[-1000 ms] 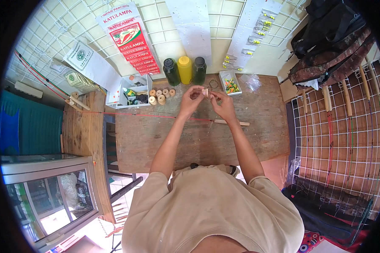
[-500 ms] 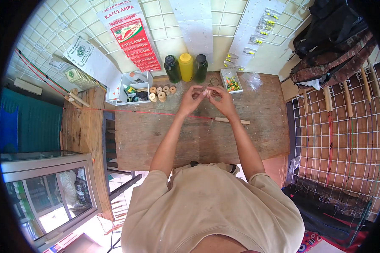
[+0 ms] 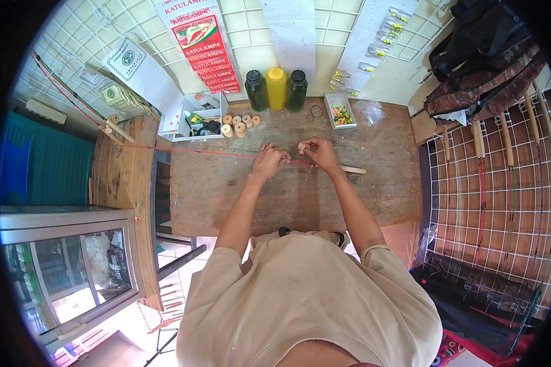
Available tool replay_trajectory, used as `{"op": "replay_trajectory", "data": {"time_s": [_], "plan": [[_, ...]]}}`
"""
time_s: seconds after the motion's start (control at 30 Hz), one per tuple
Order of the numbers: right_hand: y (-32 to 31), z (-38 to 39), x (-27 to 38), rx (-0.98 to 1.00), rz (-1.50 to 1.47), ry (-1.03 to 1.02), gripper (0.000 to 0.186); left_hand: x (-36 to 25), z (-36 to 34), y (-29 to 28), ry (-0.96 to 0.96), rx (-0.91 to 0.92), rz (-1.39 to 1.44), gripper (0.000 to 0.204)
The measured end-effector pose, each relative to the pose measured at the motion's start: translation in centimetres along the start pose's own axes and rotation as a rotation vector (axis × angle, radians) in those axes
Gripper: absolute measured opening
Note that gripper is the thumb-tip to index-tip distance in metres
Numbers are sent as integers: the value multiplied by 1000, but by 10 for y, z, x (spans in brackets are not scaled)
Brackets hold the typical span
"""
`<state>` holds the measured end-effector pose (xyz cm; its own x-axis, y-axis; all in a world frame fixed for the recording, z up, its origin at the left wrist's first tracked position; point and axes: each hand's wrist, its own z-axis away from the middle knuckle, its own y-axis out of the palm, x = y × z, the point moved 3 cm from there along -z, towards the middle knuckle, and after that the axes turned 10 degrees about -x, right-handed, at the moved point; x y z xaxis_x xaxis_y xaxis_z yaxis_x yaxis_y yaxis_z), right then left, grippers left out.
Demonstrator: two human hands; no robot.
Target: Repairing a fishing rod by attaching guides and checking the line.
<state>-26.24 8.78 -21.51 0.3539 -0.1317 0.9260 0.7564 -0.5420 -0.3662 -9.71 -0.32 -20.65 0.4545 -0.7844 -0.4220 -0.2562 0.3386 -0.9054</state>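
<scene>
A thin red fishing rod (image 3: 217, 152) lies across the table, its pale wooden handle (image 3: 354, 170) to the right. My left hand (image 3: 270, 163) is over the rod, palm down, with fingers bent and drawn together; what is under the fingertips is too small to make out. A little to its right, my right hand (image 3: 319, 152) pinches thumb and fingers together just above the rod, near its handle. Whatever sits in that pinch is also too small to name. Beyond the right hand a thin coil of line (image 3: 316, 111) rests on the tabletop.
Several wooden spools (image 3: 240, 125) stand beside a white divided box (image 3: 193, 129) of small tackle. Two dark bottles flank a yellow bottle (image 3: 276, 88) at the back. A white tray (image 3: 345, 126) holds small colourful floats, with a clear plastic bag (image 3: 370, 112) next to it.
Both hands have come down toward me and moved apart, from fingertips meeting above the table to beside the rod. The head view has shifted slightly.
</scene>
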Motion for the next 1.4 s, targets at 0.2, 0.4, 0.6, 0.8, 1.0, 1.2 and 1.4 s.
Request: {"op": "replay_trajectory", "data": {"time_s": [0.2,0.4,0.6,0.8,1.0,1.2,1.4], "plan": [[1,4,0,19,207,81,22,2,6,9,12,-144,94,26],[2,6,-12,9,265,-97,22,2,3,23,104,-162,34,24],[-1,3,-27,44,319,-144,16,-5,-4,20,131,-195,94,21],[1,-3,-45,290,438,43,21,-10,-8,12,87,-164,93,24],[-14,7,-38,-14,346,-94,28,-3,-8,18,85,-233,62,38],[-20,32,13,45,616,-413,31,0,-13,17,-67,-137,168,52],[-10,45,-1,100,715,-419,40,-4,-16,17,-32,-168,120,53]]}}
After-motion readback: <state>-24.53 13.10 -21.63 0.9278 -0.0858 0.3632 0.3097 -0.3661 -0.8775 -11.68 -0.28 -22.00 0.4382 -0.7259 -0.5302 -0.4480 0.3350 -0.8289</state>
